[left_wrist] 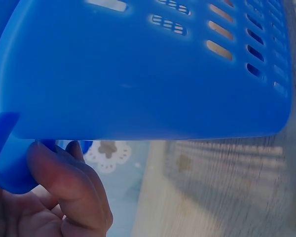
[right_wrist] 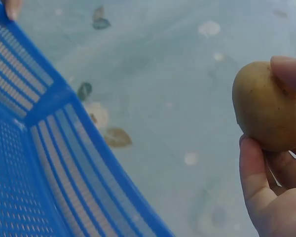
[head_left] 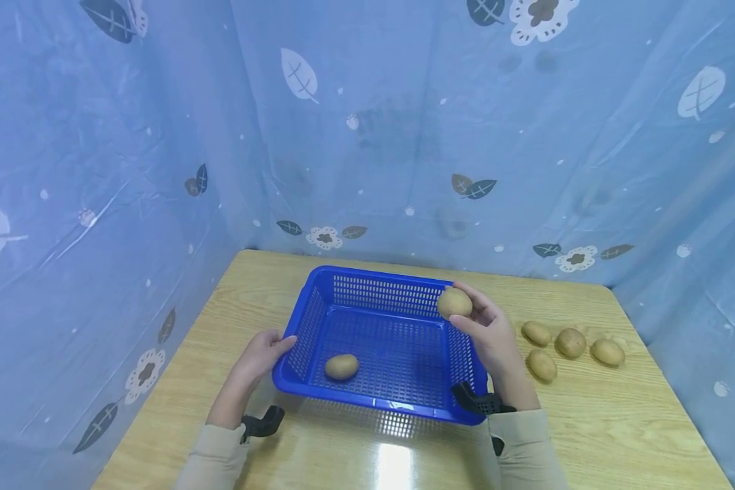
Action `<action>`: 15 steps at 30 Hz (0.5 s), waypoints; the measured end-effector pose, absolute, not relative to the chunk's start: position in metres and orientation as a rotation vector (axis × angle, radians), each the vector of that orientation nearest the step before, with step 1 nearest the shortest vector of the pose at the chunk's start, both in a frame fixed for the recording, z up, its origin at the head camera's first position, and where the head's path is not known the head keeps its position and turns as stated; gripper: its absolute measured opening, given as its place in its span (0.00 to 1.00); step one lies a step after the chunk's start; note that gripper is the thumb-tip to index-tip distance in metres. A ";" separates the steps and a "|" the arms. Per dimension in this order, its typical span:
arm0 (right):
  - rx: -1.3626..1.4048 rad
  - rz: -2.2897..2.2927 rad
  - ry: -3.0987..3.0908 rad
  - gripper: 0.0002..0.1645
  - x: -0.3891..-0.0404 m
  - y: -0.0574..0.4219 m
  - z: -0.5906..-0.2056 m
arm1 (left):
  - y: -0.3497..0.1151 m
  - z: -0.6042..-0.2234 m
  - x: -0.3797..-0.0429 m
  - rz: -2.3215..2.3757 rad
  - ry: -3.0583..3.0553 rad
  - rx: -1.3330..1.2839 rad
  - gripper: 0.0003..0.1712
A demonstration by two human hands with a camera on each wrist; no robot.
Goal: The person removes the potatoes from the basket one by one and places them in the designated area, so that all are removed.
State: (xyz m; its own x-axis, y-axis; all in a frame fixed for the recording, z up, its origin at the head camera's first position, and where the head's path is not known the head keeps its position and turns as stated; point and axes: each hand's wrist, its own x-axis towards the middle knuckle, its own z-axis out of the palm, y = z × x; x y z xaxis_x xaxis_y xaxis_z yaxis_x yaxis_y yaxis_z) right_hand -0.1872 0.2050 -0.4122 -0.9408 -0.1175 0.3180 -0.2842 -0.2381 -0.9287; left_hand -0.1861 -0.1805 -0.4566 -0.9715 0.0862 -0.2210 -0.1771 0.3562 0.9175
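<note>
A blue plastic basket [head_left: 380, 340] with slotted walls stands on the wooden table. My left hand [head_left: 263, 355] grips its left rim, thumb over the top; the left wrist view shows the fingers [left_wrist: 69, 182] curled under the rim lip. My right hand [head_left: 493, 333] holds a potato [head_left: 454, 303] between thumb and fingers, above the basket's far right corner. In the right wrist view that potato [right_wrist: 266, 106] is held apart from the basket rim [right_wrist: 108, 158]. Another potato [head_left: 341, 367] lies inside the basket, near its front left corner.
Several potatoes [head_left: 571, 343] lie in a loose group on the table [head_left: 637, 422], to the right of the basket. A blue patterned curtain [head_left: 404, 136] hangs behind the table and along its sides. Each wrist carries a black camera mount [head_left: 263, 422].
</note>
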 end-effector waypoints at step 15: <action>0.590 2.305 -1.684 0.32 -0.165 0.260 -0.432 | -0.181 -0.458 -0.186 1.666 2.400 -0.085 0.20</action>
State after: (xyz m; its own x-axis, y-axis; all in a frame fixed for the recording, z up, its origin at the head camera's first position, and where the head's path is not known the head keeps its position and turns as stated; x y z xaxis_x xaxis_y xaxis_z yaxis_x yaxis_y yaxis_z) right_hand -0.1652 0.2597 -0.4322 -0.8935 -0.0532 0.4459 -0.4087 -0.3150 -0.8566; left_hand -0.1864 -0.1807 -0.4584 -0.9744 0.0768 -0.2111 -0.1709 0.3563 0.9186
